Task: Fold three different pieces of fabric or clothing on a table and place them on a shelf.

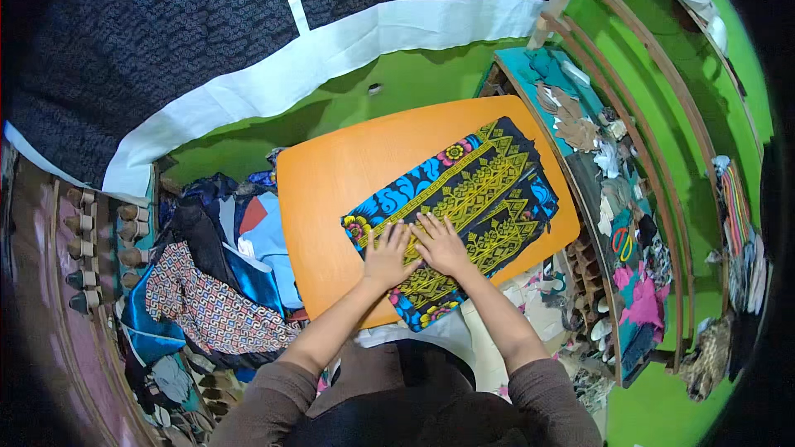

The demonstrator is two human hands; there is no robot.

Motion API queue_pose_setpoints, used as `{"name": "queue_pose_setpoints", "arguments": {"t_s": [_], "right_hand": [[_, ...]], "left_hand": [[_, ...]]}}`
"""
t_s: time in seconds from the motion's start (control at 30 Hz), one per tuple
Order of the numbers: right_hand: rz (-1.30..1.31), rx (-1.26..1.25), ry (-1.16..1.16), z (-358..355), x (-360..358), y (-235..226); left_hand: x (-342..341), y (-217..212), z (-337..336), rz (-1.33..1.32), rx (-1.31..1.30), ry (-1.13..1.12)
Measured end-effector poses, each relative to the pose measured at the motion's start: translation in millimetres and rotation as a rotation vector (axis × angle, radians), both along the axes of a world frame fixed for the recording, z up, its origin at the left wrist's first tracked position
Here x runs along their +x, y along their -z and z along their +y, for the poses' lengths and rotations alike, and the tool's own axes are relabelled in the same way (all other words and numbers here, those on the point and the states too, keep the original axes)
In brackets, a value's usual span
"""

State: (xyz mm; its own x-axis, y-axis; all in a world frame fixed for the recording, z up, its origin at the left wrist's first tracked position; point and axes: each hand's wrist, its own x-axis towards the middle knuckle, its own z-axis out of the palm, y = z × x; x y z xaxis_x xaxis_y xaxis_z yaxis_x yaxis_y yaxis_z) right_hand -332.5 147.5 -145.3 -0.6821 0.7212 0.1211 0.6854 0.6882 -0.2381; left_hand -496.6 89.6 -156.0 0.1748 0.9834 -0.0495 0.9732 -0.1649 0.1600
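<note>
A patterned cloth (489,190) in black, yellow and blue, with flower motifs along its edge, lies spread at a slant on the orange table (323,190). Its near corner reaches past the table's front edge. My left hand (387,258) rests flat on the near left part of the cloth, fingers stretched out. Beside it, my right hand (440,247) also lies flat on the cloth with fingers spread. The two hands are close together, thumbs nearly meeting. Neither holds anything.
Heaped fabrics (207,290) lie left of the table. Wooden shoe lasts (83,248) line a rack at far left. On the right, a shelf (571,141) carries scraps and scissors (621,244) with coloured handles. A dark patterned curtain (182,41) hangs behind.
</note>
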Motion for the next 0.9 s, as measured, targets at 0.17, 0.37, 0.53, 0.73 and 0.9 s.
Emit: {"name": "queue_pose_setpoints", "arguments": {"t_s": [0.17, 0.37, 0.53, 0.73, 0.9], "right_hand": [[-0.188, 0.113, 0.027, 61, 81, -11], [-0.352, -0.071, 0.674, 133, 169, -3], [-0.149, 0.224, 0.467, 126, 169, 6], [-0.057, -0.068, -0.412, 37, 146, -2], [-0.112, -0.107, -0.434, 66, 199, -7]], "left_hand": [[-14, -10, -4, -0.004, -0.092, -0.136], [18, -21, -3, 0.133, -0.17, -0.27], [80, -10, -8, -0.034, 0.106, -0.405], [138, -12, -28, -0.089, 0.122, -0.286], [117, -12, -73, -0.032, 0.127, -0.291]]}}
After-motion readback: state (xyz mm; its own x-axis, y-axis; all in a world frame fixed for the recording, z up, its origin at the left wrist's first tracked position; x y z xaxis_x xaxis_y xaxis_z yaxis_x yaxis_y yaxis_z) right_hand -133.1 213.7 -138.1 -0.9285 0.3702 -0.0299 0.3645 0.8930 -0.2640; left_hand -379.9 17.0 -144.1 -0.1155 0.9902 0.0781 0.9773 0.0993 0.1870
